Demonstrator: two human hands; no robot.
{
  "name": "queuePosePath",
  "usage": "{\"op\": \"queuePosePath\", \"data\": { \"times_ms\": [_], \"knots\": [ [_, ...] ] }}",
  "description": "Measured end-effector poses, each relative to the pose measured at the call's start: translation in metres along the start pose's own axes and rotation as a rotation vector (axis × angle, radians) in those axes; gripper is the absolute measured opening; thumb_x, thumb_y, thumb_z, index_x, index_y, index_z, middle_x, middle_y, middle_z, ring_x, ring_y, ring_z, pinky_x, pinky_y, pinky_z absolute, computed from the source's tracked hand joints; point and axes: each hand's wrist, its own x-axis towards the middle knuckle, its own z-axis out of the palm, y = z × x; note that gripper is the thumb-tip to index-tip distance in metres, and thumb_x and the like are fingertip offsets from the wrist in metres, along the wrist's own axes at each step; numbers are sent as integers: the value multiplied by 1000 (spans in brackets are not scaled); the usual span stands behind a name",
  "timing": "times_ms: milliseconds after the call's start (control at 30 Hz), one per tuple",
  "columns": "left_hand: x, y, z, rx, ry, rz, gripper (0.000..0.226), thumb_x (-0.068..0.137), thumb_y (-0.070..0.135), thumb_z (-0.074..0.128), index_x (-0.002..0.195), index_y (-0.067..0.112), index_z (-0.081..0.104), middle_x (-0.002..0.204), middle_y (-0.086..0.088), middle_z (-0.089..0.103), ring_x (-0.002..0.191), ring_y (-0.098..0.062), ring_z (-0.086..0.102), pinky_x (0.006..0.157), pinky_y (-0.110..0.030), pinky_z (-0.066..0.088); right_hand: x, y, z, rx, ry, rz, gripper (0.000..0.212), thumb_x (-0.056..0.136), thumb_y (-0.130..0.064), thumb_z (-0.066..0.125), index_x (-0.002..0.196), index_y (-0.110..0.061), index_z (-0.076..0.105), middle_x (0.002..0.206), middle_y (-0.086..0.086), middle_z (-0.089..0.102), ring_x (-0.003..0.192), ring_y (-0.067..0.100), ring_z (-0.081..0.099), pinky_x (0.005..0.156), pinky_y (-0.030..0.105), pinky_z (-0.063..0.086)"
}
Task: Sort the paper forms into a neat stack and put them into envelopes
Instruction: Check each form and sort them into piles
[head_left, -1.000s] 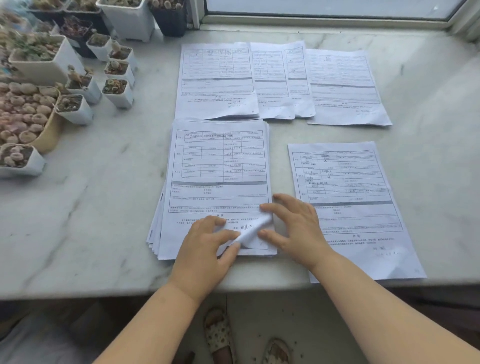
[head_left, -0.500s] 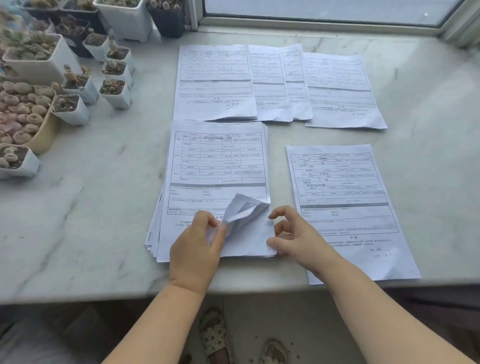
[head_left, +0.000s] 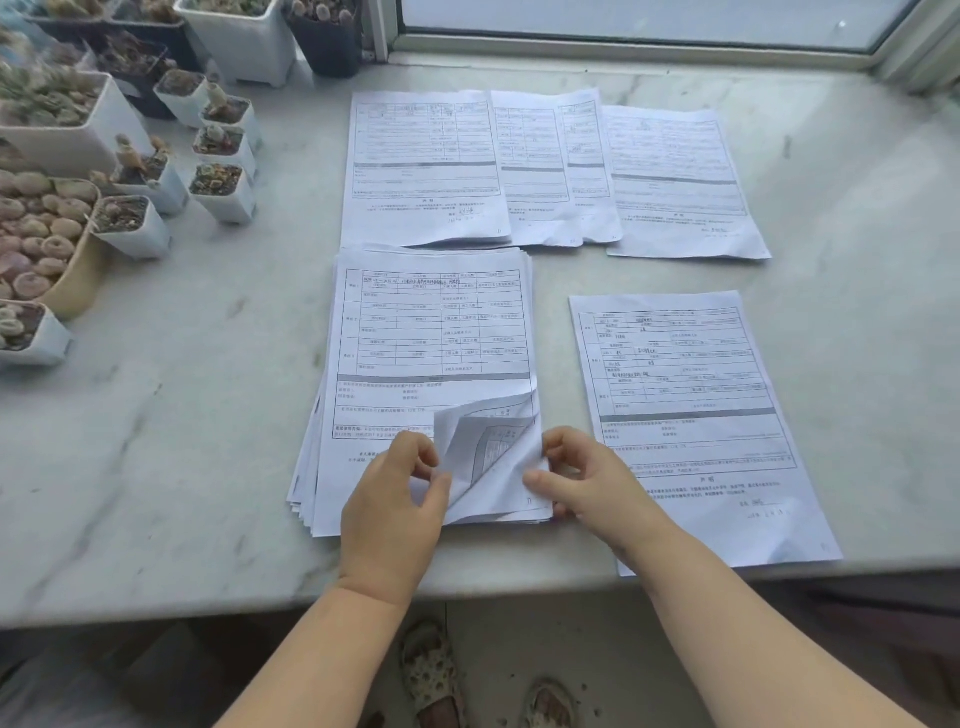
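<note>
So the desk (head_left: 156, 467) is pale marble with grey veins. A bunch of small white pots (head_left: 223, 189) of succulents crowd the far left corner, plus a cream bowl (head_left: 78, 280) of what look like lithops. Window frame (head_left: 623, 49) behind. Spotted slippers (head_left: 431, 675) below.

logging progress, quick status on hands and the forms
Left hand pinches the lifted corner of the top sheet; right hand curled at the stack edge. Loose forms not gathered. No envelopes in view.
</note>
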Motion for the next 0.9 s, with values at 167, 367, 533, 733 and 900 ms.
{"op": "queuePosePath", "data": {
  "times_ms": [167,367,533,733,900],
  "knots": [
    [-3,-3,-3,-152,-19,35,27,82,13,66,79,34,49,76,12,56,78,-4,53,66,-8,36,2,-4,4,14,4,51,26,89,-14,68,65,-16,57,54,-12,52,51,5,45,54,18,41],
    [-5,-6,-3,-183,-12,111,20,78,33,62,90,47,53,86,20,58,79,0,55,69,-7,39,5,-6,10,18,56,118,32,89,-22,68,57,-21,59,58,-7,55,58,13,46,63,29,37],
    [-6,-14,-4,-29,-73,293,34,74,48,62,106,37,55,92,31,56,81,-3,52,77,-14,42,7,-10,16,1,97,128,23,89,-25,66,70,-15,61,67,0,53,65,15,44,62,28,33],
    [-2,-10,0,-102,20,35,26,87,27,63,101,40,45,71,11,60,73,-4,57,61,-18,38,-1,-16,-1,87,-26,137,14,91,-12,64,102,-17,70,88,0,60,74,11,59,65,21,52],
    [-1,-7,3,-119,3,-29,37,88,16,63,102,35,34,70,5,62,71,-4,57,60,-25,37,-5,-13,-9,62,-71,133,41,83,10,63,115,-15,63,85,5,50,65,10,54,64,17,50]
  ]
}}
